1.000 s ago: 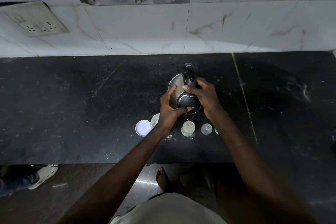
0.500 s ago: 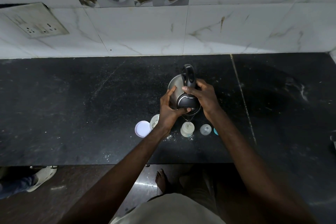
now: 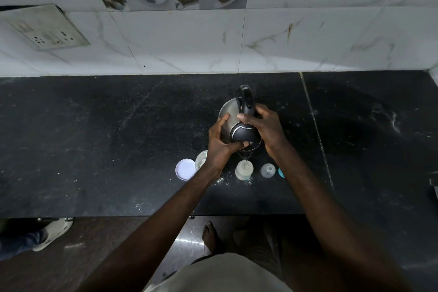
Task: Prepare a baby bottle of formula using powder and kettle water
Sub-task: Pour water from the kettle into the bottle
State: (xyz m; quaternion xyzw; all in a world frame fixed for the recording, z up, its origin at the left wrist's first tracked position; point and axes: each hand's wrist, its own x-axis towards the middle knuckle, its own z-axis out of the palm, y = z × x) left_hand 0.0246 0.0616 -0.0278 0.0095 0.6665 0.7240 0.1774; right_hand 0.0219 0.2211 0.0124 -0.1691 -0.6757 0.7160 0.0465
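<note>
The kettle (image 3: 244, 134) hangs tilted over the dark surface (image 3: 94, 137), its spout just above the open mouth of the baby bottle (image 3: 244, 169), which stands upright near the front edge. The right grip (image 3: 267, 128) is clamped round the kettle's black handle. The left grip (image 3: 219, 144) cups the steel body, thumb against the lid. Left of the bottle stand a powder jar (image 3: 201, 160) and its white lid (image 3: 184, 169); a clear cap (image 3: 268, 170) sits to the right.

free: bench (image 3: 94, 149) bare to left and far right | blocked: lid (image 3: 184, 169), jar (image 3: 201, 160), bottle (image 3: 244, 169), cap (image 3: 268, 170) in tight row near front edge | above bottle: tilted kettle (image 3: 231, 114)
</note>
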